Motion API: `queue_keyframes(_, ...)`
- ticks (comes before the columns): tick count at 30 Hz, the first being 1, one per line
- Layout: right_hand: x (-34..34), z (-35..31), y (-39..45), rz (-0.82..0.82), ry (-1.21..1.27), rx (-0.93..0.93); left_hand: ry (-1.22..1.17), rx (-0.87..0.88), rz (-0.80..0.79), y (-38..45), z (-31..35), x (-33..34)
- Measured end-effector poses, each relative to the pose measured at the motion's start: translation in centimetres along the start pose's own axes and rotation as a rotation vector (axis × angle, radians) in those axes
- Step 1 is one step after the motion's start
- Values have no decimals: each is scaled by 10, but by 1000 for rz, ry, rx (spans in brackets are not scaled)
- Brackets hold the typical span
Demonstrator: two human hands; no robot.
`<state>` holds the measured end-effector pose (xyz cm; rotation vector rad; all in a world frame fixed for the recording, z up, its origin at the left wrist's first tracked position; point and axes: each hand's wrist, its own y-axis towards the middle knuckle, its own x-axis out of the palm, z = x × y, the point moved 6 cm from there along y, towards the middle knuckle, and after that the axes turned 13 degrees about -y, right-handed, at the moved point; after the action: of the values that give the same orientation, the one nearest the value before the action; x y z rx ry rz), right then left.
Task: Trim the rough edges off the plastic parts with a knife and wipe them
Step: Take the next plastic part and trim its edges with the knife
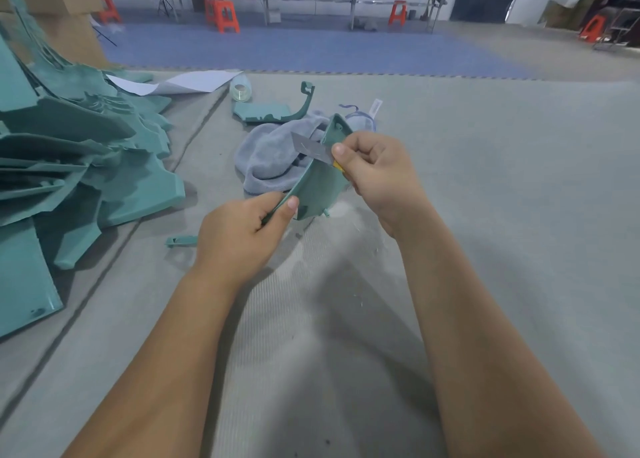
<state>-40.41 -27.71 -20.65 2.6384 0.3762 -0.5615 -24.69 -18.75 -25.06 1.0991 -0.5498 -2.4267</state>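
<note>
My left hand (242,232) pinches the near end of a curved teal plastic part (318,187), held up above the grey mat. My right hand (374,170) grips a knife (310,147) with a yellow handle, thumb pressed on the bare grey blade. The blade lies against the part's upper left edge. A grey-blue cloth (270,156) lies crumpled on the mat just behind the part. Pale shavings (346,211) are scattered on the mat under my hands.
A big heap of teal plastic parts (76,166) fills the left side. Another teal part (266,111) and a tape roll (240,88) lie beyond the cloth, white paper (194,81) beside them. A small teal offcut (181,241) lies by my left hand. Orange stools (221,14) and long tables stand far back.
</note>
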Motion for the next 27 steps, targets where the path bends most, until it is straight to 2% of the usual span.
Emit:
queue_keyframes(6,-20,3,4,167,48,47,-25,9,4,-2,-2,0)
queue_keyframes(12,-22,1,2,246,20,29,-22,18,5,-1,-3,1)
queue_keyframes(15,-31,1,2,330,102,54,-28,26,2,-1,-3,2)
queue_keyframes(18,-29,1,0,224,188,19,-17,17,7,-1,-4,2)
queue_keyframes(22,-7,-4,-7,-2,69,-40,-7,19,18,0,-6,3)
queue_keyframes(24,-2,-5,-8,-1,-15,-41,2,27,20,-1,-6,3)
queue_keyframes(27,-10,1,-4,122,-16,25,3,20,11,-2,-6,3)
